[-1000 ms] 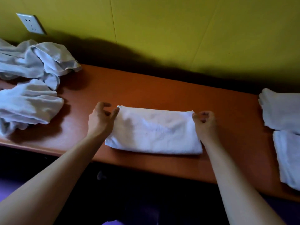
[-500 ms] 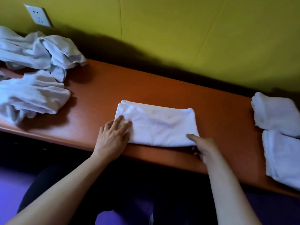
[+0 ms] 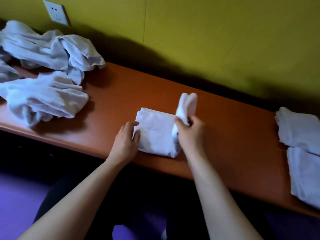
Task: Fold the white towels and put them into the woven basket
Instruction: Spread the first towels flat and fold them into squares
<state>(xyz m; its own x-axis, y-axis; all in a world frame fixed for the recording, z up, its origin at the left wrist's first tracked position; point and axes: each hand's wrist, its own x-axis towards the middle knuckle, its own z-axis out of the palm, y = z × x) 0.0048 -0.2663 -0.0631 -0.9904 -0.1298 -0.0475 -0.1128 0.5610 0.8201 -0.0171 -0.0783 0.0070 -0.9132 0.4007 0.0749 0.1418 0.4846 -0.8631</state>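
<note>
Long orange-brown wooden counter (image 3: 121, 94): bare run from 10 to 2 o'clock of the work; front edge just below it. White cotton towel (image 3: 155, 132), flat half a second earlier, now had its right end lifted over: final fold begun. Right hand (image 3: 190, 130) pinched that end; left hand (image 3: 126, 141), fingers relaxed, pressed the left edge. Woven basket not visible.

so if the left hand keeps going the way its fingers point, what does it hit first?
The left hand points right and slightly away, fingers already touching the left edge of the half-folded towel. Going straight on, it would slide over that towel and probably meet the right hand, which pinches the raised end. Depth is unclear.
</note>
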